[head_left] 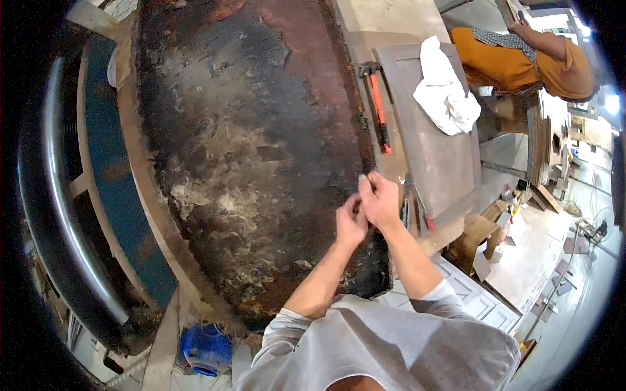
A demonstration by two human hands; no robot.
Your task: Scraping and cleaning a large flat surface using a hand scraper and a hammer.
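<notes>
My left hand [352, 223] and my right hand [381, 201] are close together over the right edge of a large slab [241, 137] with a dark, rough, blotchy surface. The fingers of both hands are bent and pinched. Whatever lies between them is too small or too hidden to make out. Just beyond my right hand is a hammer [377, 98] with a red and black handle, lying along the slab's edge. Right of it rests a grey-brown panelled door [427, 163] with a crumpled white cloth [445, 91] on its far part.
A long shiny metal roller [72, 189] stands at the left, beside a dark teal strip [124, 176]. Near my left side is a blue plastic container [207, 350]. At the far right, a person in orange clothing [502, 62] stands by another bench. White panelled doors [469, 290] lie at the right.
</notes>
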